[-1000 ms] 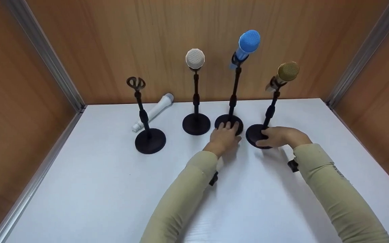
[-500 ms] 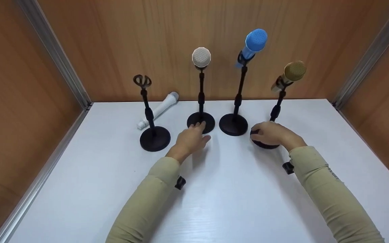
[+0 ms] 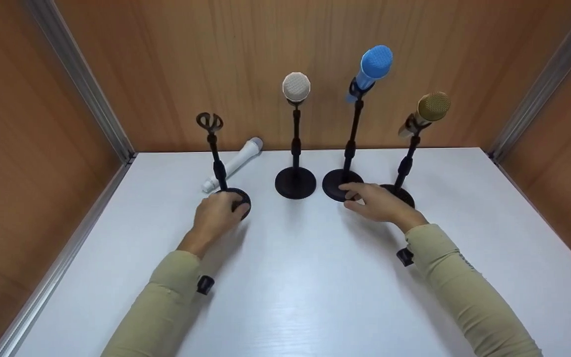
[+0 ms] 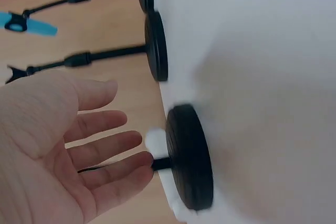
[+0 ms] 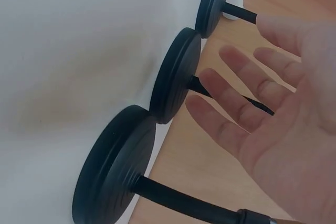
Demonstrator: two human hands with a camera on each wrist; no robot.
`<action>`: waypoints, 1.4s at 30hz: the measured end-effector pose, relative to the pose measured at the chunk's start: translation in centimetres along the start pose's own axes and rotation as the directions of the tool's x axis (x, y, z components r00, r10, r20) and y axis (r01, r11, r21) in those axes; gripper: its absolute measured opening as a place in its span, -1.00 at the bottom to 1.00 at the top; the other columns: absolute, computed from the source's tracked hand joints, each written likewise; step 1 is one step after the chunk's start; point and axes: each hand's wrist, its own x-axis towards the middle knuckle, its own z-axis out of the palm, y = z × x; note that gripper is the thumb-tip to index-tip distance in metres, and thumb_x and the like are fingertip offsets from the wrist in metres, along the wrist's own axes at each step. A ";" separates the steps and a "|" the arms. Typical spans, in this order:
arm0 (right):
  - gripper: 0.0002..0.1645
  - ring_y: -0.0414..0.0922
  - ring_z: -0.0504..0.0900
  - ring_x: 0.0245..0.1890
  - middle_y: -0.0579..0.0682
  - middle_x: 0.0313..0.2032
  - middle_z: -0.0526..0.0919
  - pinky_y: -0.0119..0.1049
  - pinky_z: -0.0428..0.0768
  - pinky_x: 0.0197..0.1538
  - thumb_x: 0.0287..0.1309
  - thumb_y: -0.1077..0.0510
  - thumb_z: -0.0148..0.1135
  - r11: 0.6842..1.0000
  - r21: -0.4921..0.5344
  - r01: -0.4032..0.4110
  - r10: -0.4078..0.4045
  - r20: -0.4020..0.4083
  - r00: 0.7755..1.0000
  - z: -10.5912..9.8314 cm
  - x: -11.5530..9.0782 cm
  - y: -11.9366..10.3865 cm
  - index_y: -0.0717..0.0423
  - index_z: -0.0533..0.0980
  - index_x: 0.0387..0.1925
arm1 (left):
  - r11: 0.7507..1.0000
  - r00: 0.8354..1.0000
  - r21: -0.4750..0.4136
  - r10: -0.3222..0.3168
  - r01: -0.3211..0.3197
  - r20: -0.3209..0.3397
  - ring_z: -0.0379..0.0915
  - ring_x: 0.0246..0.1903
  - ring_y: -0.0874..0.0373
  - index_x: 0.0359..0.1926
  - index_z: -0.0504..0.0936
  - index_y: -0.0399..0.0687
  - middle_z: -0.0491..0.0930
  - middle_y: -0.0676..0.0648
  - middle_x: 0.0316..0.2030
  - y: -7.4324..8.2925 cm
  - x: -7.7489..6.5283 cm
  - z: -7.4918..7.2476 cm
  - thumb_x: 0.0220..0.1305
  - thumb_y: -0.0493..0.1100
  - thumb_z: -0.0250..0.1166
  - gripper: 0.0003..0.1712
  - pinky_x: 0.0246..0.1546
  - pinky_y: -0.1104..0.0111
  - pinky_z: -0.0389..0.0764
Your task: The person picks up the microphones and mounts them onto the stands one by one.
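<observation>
My left hand [image 3: 213,218] is over the front of the round base of a black microphone stand [image 3: 219,171] with a bare clip. In the left wrist view its fingers [image 4: 113,145] are spread and relaxed near that stand's pole and base [image 4: 190,158]; contact cannot be told. My right hand [image 3: 377,202] reaches to the base of the stand [image 3: 351,148] that carries a blue microphone [image 3: 376,62]. Seen from the right wrist, its fingers [image 5: 231,103] are loosely extended beside the pole, gripping nothing. Behind the bare stand a white microphone [image 3: 238,159] lies on the table.
A white-headed microphone [image 3: 296,87] sits on a stand between the hands. Far right, a gold microphone [image 3: 433,106] tops another stand, its base partly behind the right hand. Wood panels [image 3: 166,59] with metal corner rails enclose the white table [image 3: 285,287].
My left hand has swept left, from the blue microphone's base past the white-headed one's to the bare stand. My right hand has left the gold microphone's base and moved left to the blue one's.
</observation>
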 end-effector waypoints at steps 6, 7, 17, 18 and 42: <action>-0.52 0.07 0.58 0.17 0.18 0.17 0.61 0.02 0.50 0.25 0.46 0.13 0.17 0.998 -0.007 0.067 -0.067 -0.009 0.998 1.0 1.8 -1.0 0.25 0.47 0.31 | 0.986 0.989 -0.087 -0.144 0.145 0.008 0.44 0.03 -0.16 -0.06 0.60 -0.41 0.48 -0.28 -0.03 -3.0 -0.2 -0.5 0.35 -0.03 0.39 -0.54 0.08 0.04 0.51; -0.52 0.07 0.57 0.18 0.19 0.17 0.61 0.02 0.50 0.26 0.46 0.14 0.17 0.996 -0.009 0.084 -0.084 -0.006 0.996 1.2 2.2 -1.3 0.26 0.48 0.30 | 0.982 0.986 -0.096 -0.162 0.165 0.032 0.41 0.09 -0.18 0.02 0.56 -0.42 0.45 -0.29 0.01 -3.3 -0.2 -0.5 0.35 -0.01 0.39 -0.48 0.14 0.02 0.48; -0.56 0.05 0.52 0.22 0.15 0.15 0.62 -0.04 0.44 0.32 0.44 0.14 0.21 0.989 -0.061 0.135 -0.137 -0.020 0.990 3.1 5.1 -4.0 0.21 0.53 0.26 | 0.986 0.959 -0.038 -0.147 0.161 0.242 0.12 0.43 -0.32 0.44 0.29 -0.39 0.18 -0.40 0.46 -4.7 1.3 -0.3 0.39 0.08 0.32 -0.16 0.40 -0.09 0.20; -0.56 0.04 0.52 0.23 0.13 0.16 0.62 -0.05 0.44 0.31 0.44 0.13 0.21 0.989 -0.061 0.137 -0.138 -0.012 0.990 3.3 5.3 -4.1 0.20 0.53 0.26 | 0.985 0.955 -0.032 -0.154 0.167 0.255 0.12 0.43 -0.32 0.45 0.27 -0.38 0.17 -0.40 0.46 -4.7 1.3 -0.3 0.39 0.08 0.31 -0.16 0.41 -0.09 0.19; -0.38 -0.01 0.49 0.29 0.08 0.29 0.49 -0.20 0.46 0.31 0.45 0.17 0.19 0.910 -0.344 0.231 -0.216 0.081 0.973 7.7 16.9 -11.3 0.10 0.31 0.46 | 0.982 0.951 0.008 -0.182 0.186 0.249 0.15 0.42 -0.31 0.52 0.17 -0.31 0.19 -0.39 0.45 -4.3 0.7 0.6 0.44 0.10 0.27 -0.13 0.39 -0.12 0.21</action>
